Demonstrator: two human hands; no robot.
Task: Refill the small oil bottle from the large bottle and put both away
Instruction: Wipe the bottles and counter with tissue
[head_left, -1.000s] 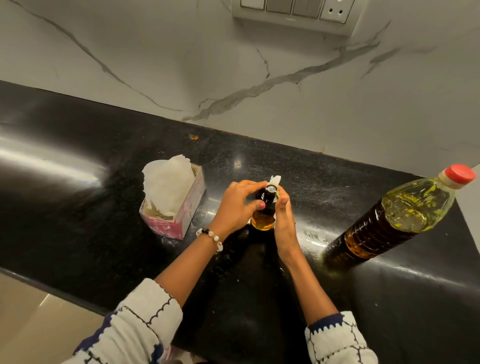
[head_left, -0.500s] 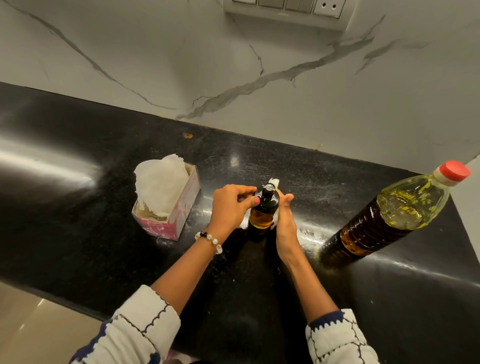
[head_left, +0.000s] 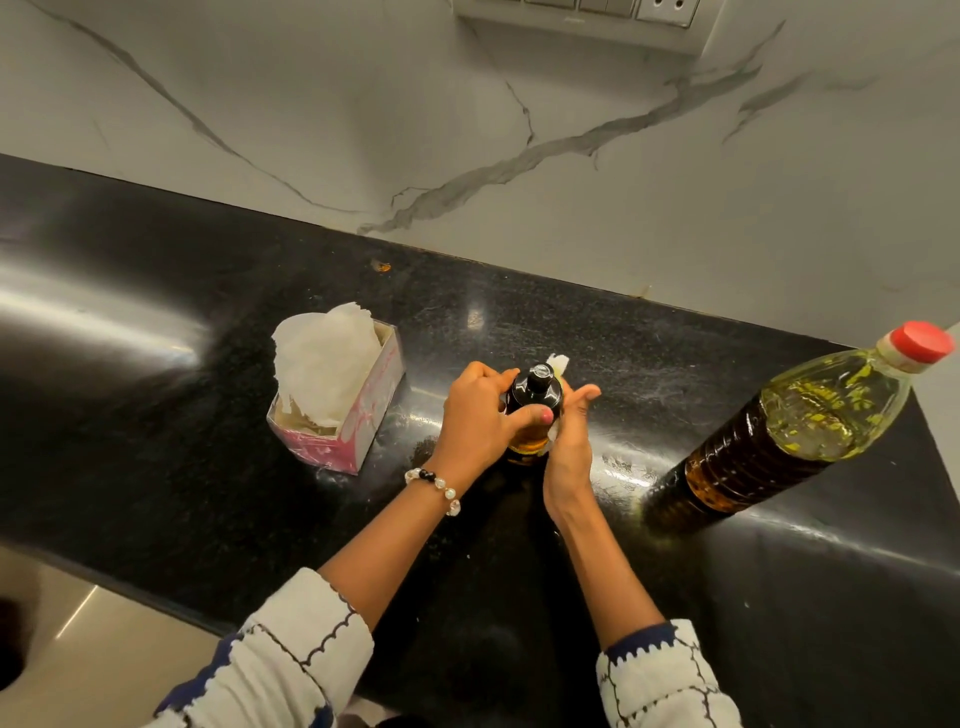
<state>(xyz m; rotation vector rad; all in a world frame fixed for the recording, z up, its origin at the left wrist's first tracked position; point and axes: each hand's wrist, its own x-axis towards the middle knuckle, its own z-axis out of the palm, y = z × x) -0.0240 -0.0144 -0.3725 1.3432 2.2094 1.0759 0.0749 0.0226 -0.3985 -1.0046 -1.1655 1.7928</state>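
Note:
The small oil bottle (head_left: 535, 400), dark with a black cap and amber oil low inside, stands upright on the black counter (head_left: 208, 415). My left hand (head_left: 475, 421) grips its left side with fingers curled round it. My right hand (head_left: 569, 441) presses a white tissue (head_left: 557, 364) against the bottle's right side; how its fingers lie behind the bottle is hidden. The large oil bottle (head_left: 795, 426), clear plastic with a red cap and yellow-brown oil, stands capped to the right, apart from both hands.
A pink tissue box (head_left: 358, 421) with white tissues sticking out sits left of my hands. A marble wall (head_left: 519, 130) with a switch panel (head_left: 582, 21) backs the counter. The counter's front edge runs at lower left.
My hands have slid lower on the small bottle, so its black cap now shows above them. The right hand's tissue has moved down along the bottle's side. The large bottle has not moved.

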